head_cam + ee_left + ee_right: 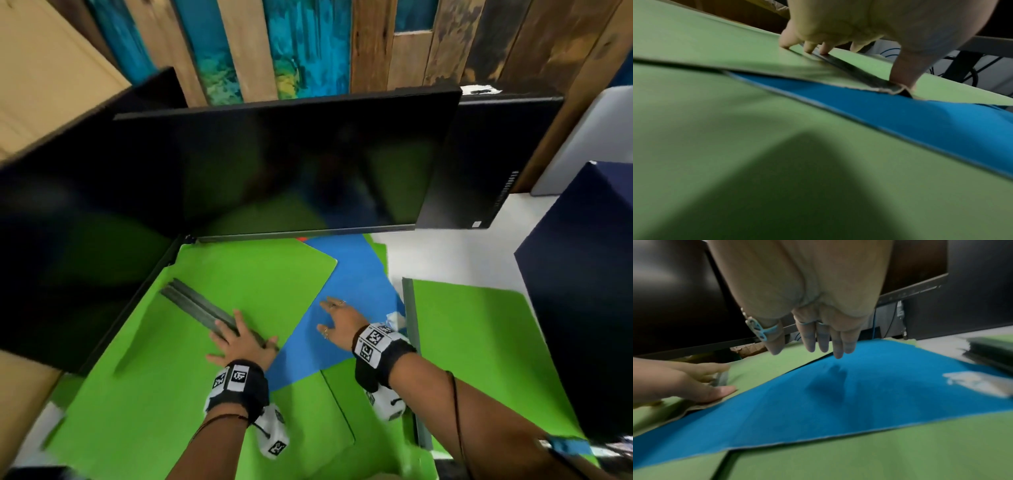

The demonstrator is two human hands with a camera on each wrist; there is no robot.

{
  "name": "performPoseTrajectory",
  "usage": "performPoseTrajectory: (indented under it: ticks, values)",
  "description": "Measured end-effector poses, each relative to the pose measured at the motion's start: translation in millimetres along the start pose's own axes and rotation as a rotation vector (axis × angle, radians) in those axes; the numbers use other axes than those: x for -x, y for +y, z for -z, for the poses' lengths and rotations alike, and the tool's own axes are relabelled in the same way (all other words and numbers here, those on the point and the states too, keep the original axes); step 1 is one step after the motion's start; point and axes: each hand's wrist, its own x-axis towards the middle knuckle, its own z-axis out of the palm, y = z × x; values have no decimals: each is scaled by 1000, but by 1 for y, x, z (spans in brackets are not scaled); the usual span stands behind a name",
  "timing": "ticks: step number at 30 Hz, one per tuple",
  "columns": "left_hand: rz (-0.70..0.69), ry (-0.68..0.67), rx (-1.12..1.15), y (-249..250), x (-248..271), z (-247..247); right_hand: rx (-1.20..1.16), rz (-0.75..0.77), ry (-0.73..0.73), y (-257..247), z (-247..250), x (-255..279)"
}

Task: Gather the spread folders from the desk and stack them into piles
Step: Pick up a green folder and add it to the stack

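Several green folders and one blue folder (356, 274) lie overlapping on the white desk. My left hand (239, 337) presses flat, fingers spread, on the dark spine strip (195, 305) of the upper-left green folder (246, 274). The left wrist view shows its fingertips (807, 48) on that strip and the thumb at the folder's worn corner, above the blue folder (900, 113). My right hand (337, 318) is stretched out with straight fingers (809, 344) just over the blue folder (838, 402), casting a shadow on it and holding nothing. Another green folder (479, 342) lies to the right.
A dark monitor (291, 164) hangs low over the back of the folders, with a second screen (68, 222) at the left. A black computer case (486, 161) stands behind on the right and a dark blue box (582, 291) at the right edge. Bare desk (445, 253) shows between them.
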Motion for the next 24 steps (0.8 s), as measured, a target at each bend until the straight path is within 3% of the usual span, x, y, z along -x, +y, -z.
performPoseTrajectory:
  ticks: [5,10,13,18,24]
  values:
    - [-200,-51,-10,-12,12,-4,76,-19,18,-5,-19,-5]
    - [-263,-36,0,-29,19,-5,157,-134,44,12,-15,-3]
    - [-283,-69,-19,-36,22,-5,153,-193,142,18,-10,-5]
    - [-280,-115,-113,-44,30,-4,6,-374,232,21,3,-9]
    - [-369,-164,-91,-55,41,0,-110,-415,281,13,5,-11]
